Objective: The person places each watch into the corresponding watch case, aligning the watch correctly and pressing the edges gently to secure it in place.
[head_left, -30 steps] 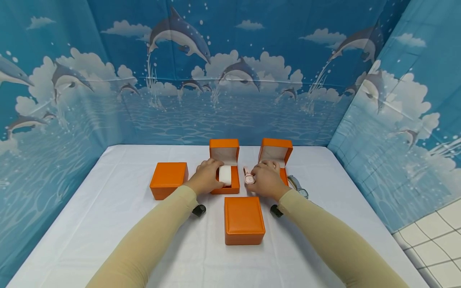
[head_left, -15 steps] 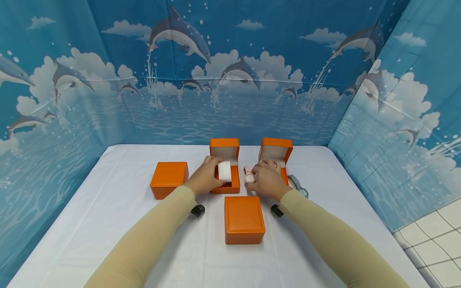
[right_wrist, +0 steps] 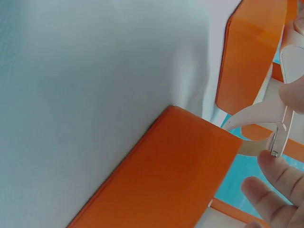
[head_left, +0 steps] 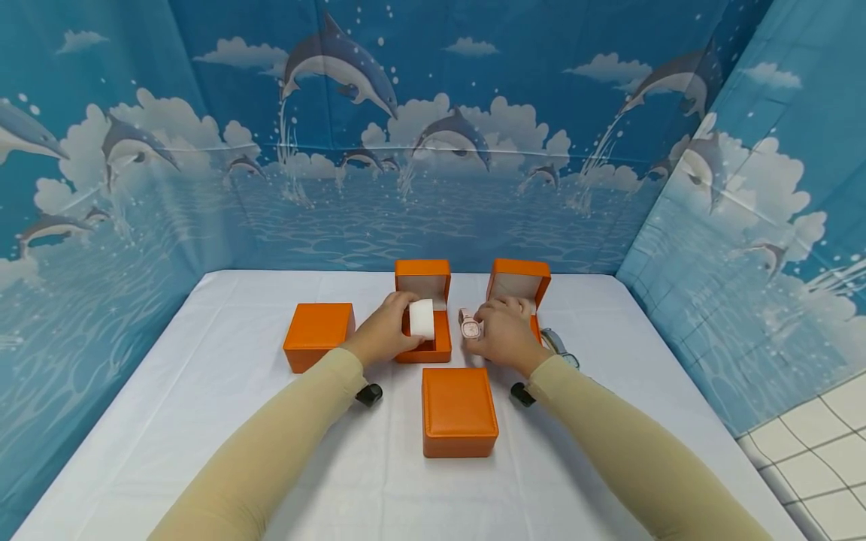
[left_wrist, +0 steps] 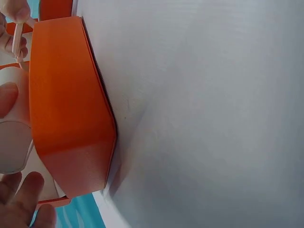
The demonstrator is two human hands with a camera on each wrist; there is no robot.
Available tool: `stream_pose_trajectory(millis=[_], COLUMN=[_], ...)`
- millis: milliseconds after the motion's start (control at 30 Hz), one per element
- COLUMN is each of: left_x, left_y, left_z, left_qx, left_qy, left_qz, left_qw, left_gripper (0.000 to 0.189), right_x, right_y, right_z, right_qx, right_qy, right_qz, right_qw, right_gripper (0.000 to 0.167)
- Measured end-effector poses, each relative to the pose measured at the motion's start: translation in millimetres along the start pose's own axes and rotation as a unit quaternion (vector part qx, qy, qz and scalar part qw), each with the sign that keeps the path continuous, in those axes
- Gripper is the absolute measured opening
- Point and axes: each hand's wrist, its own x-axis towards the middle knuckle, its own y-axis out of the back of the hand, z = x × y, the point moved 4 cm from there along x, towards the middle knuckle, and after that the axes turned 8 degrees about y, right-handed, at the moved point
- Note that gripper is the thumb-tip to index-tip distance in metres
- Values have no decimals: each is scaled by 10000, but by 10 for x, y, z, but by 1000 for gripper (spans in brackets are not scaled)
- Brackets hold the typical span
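My left hand [head_left: 387, 329] grips a white watch cushion [head_left: 422, 319] between thumb and fingers. The cushion is partly raised over the left open orange watch box [head_left: 443, 342]; the left wrist view shows it close up [left_wrist: 13, 145]. With my right hand [head_left: 506, 334] I pinch a pink wristwatch [head_left: 470, 327] by its strap, just right of that box. In the right wrist view the watch strap [right_wrist: 259, 114] hangs in a loop, the thumb on one side and fingers on the other. Part of the right open box [head_left: 521, 282] is hidden behind this hand.
One closed orange box [head_left: 318, 334] stands at the left, another [head_left: 459, 412] in front between my forearms. A grey-strapped watch [head_left: 560, 349] lies right of the right box. A dolphin-print curtain [head_left: 433, 210] borders the white-clothed table [head_left: 237, 361].
My left hand has lifted the white cushion a little upward out of the box. The right hand has raised the pink watch slightly and turned it a bit.
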Motion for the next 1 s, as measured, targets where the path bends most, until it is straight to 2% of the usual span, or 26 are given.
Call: stream_pose_trajectory(millis=[367, 767, 1000], left_x=[-70, -120, -136], left_y=[50, 108, 138], left_z=[42, 183, 247], left_qx=[-163, -204, -228], left_qy=[-18, -184, -421], left_qz=[42, 85, 90], left_qw=[9999, 9996, 9988], left_gripper=[78, 76, 77], right_x=[-14, -42, -40], right_y=[122, 269, 324], right_z=[-21, -107, -161], right_qx=[166, 128, 57], right_qy=[-82, -47, 50], right_qz=[69, 279, 446], right_qw=[9998, 9995, 9990], right_gripper=[40, 43, 43])
